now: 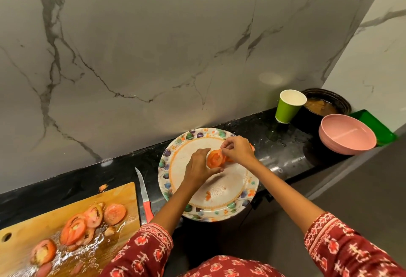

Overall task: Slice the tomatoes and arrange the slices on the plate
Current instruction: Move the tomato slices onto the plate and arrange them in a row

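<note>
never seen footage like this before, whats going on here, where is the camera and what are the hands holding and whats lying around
There is no machine here. A person wears a camera on the head, so the one picture looks forward and down at their own arms.

Both hands work above a floral plate on a black counter. The left hand holds a stack of tomato slices in a curled grip, and the right hand pinches the top of that stack.

At the left lies a wet wooden cutting board with more cut tomato slices on it. A red-handled knife lies between board and plate.

At the right stand a green paper cup, a pink bowl, a dark pot and a green tray.
</note>
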Demonstrator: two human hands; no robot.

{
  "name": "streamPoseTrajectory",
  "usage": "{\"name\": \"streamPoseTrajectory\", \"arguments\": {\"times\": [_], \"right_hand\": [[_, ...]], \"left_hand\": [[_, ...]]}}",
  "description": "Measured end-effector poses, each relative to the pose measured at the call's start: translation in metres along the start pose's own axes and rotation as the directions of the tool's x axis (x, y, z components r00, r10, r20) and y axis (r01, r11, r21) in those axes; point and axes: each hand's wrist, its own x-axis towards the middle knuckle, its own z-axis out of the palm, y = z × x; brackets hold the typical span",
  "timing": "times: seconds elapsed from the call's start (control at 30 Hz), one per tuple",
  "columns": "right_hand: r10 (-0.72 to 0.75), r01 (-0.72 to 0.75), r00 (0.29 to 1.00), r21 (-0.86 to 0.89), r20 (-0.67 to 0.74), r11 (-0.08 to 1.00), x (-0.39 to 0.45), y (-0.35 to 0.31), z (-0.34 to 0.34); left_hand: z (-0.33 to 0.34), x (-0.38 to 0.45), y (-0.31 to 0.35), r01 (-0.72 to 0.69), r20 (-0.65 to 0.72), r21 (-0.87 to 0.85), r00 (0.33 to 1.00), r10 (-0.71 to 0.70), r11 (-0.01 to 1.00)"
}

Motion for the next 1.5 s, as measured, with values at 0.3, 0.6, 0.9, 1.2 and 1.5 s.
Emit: {"name": "streamPoseTrajectory", "arguments": {"times": [0.3,0.6,0.9,1.2,1.5], "right_hand": [[-0.217,0.282,0.944,-0.263,0.25,0.923,-0.005,0.025,-0.025],[-0.27,0.381,0.901,-0.322,0.34,0.866,0.004,0.024,-0.015],[-0.304,0.408,0.886,-0.277,0.351,0.87,0.013,0.029,-0.016],[-0.305,0.398,0.885,-0.232,0.352,0.887,0.017,0.032,-0.013],[-0.316,0.396,0.877,-0.176,0.361,0.901,0.02,0.035,-0.01]], "left_hand": [[0.009,0.008,0.01,0.002,0.006,0.038,1.0,-0.003,0.999],[0.01,0.017,0.014,0.03,0.006,0.004,1.0,-0.03,1.0],[0.007,0.019,0.012,0.031,-0.005,-0.031,0.999,-0.032,0.999],[0.007,0.021,0.012,0.037,0.016,-0.017,0.999,-0.037,0.999],[0.006,0.021,0.01,0.042,0.035,-0.025,0.999,-0.041,0.999]]}}
